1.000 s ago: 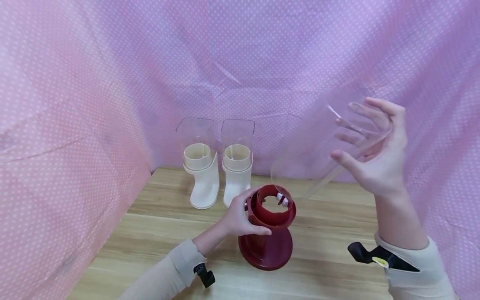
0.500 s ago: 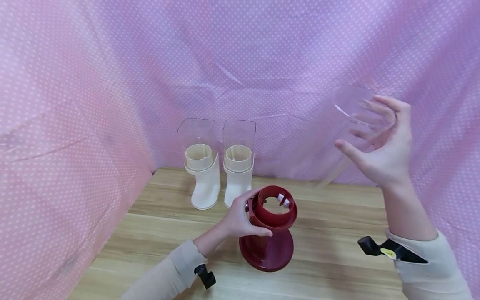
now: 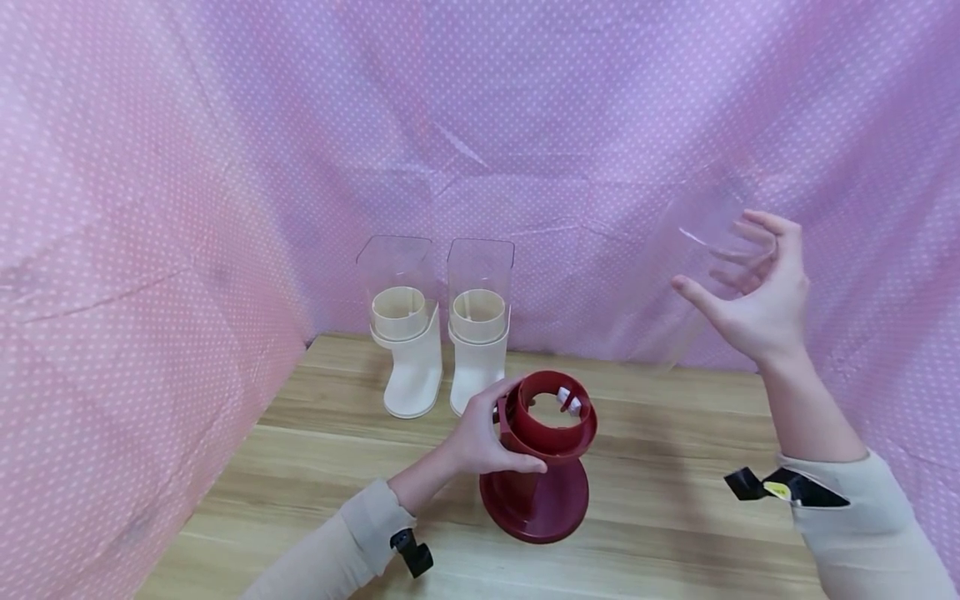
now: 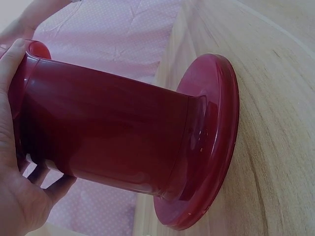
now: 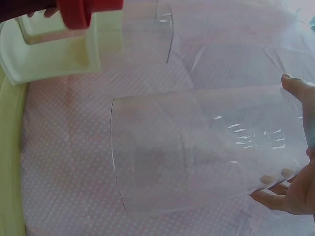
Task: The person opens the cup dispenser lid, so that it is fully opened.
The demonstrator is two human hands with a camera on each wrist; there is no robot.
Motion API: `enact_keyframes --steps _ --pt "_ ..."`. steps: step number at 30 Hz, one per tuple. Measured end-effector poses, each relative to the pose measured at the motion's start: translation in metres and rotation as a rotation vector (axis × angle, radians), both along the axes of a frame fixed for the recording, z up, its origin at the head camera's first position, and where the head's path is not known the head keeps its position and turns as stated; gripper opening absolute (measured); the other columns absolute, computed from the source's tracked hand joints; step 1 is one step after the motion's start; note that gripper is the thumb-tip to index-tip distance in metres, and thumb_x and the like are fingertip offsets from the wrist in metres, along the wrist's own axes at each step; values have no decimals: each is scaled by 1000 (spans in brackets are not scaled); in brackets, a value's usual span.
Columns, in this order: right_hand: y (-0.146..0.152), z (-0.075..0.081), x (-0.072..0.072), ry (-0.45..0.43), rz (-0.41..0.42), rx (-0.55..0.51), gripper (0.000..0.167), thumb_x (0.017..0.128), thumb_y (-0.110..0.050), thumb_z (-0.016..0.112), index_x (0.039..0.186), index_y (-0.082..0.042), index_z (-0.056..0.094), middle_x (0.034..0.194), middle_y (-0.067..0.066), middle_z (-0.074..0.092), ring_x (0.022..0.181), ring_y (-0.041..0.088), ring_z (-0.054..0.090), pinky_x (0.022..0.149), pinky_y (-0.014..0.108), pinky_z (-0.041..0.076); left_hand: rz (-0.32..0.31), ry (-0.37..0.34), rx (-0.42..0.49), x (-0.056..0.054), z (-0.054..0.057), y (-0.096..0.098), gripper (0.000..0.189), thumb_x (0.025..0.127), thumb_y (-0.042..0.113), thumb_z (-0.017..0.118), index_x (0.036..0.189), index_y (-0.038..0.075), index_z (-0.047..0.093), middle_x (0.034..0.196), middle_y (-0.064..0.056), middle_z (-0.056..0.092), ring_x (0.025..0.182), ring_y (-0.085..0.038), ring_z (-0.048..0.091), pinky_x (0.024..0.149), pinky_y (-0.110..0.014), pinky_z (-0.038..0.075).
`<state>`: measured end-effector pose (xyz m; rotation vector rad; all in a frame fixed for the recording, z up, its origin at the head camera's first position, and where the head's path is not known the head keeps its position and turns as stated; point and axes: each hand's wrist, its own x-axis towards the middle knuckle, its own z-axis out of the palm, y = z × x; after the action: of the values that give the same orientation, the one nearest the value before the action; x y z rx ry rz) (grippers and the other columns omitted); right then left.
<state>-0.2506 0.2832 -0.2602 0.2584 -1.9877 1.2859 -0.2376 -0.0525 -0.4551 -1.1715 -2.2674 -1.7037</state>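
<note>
A dark red plastic stand (image 3: 534,508) with a round foot and a ring-shaped collar at the top is on the wooden table. My left hand (image 3: 480,433) grips it just below the collar, thumb across the front. A small white piece (image 3: 568,401) shows inside the collar wall. Off to the right and higher up, my right hand (image 3: 761,308) holds a clear plastic tube (image 5: 197,147) in the air, fingers and thumb spread around its upper end. The tube is tilted, its lower end apart from the red collar. In the left wrist view the stand's smooth column (image 4: 108,128) fills the middle.
Behind the red stand are two cream stands, a left one (image 3: 411,387) and a right one (image 3: 477,371), each with a clear holder above its ring. A pink dotted cloth (image 3: 480,100) surrounds the wooden table (image 3: 330,467) at the back and sides.
The clear tube's lower end has moved right, away from over the red collar, and the tube has swung more upright in my right hand. My left hand and the red stand have hardly moved.
</note>
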Motion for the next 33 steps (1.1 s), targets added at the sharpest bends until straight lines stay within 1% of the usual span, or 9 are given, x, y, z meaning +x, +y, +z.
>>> enact_keyframes --steps 5,10,12,19,21,24,28,30,33 --pt "9 -11 -11 -55 -52 23 101 68 -3 98 152 -25 47 146 -8 57 103 -3 68 84 8 58 7 -14 -3 0 -1 0 97 73 45 97 155 27 47 144 2 63 127 -16 62 99 -32 62" --pt "14 -22 -21 -84 -79 30 100 69 -7 99 152 -25 46 145 -8 57 105 -4 66 83 8 58 17 -33 -14 0 -2 -1 96 73 44 96 154 30 47 144 5 63 128 -15 61 98 -31 62" --pt "15 -27 -26 -105 -94 41 100 69 -10 100 152 -27 46 145 -7 56 104 -5 65 84 8 57 20 -38 -14 0 -2 -1 96 73 44 96 154 31 47 144 6 63 128 -15 61 98 -31 62" --pt "22 -50 -40 -182 -137 109 103 70 -23 102 154 -30 43 154 7 55 99 -5 62 83 5 54 18 -45 -17 1 0 0 98 71 43 98 154 30 47 144 6 63 129 -26 63 99 -31 62" --pt "24 -58 -43 -199 -151 126 104 70 -27 102 155 -31 42 155 9 55 99 -1 62 83 4 53 16 -47 -18 2 0 0 98 71 42 98 154 30 47 143 5 63 129 -25 63 99 -31 62" --pt "26 -68 -47 -220 -174 141 106 69 -33 102 156 -30 42 156 7 56 105 10 64 83 7 52 15 -49 -18 2 1 1 99 71 42 98 154 30 47 143 5 63 128 -21 62 99 -31 62" --pt "27 -81 -51 -239 -190 159 108 68 -37 102 156 -24 41 157 8 56 115 26 65 87 13 50 11 -51 -6 2 0 0 98 72 44 97 155 28 47 144 4 63 129 -27 63 100 -32 61" --pt "27 -87 -52 -250 -194 174 108 69 -38 102 157 -21 40 157 9 55 117 29 65 88 16 49 9 -54 -4 2 0 0 98 72 44 97 155 28 47 144 3 63 129 -31 62 100 -31 61" --pt "28 -95 -54 -270 -197 186 109 70 -41 101 156 -18 40 157 11 55 119 31 65 87 16 48 9 -62 -6 2 0 0 98 72 42 98 155 28 47 144 3 63 130 -32 62 100 -31 61"
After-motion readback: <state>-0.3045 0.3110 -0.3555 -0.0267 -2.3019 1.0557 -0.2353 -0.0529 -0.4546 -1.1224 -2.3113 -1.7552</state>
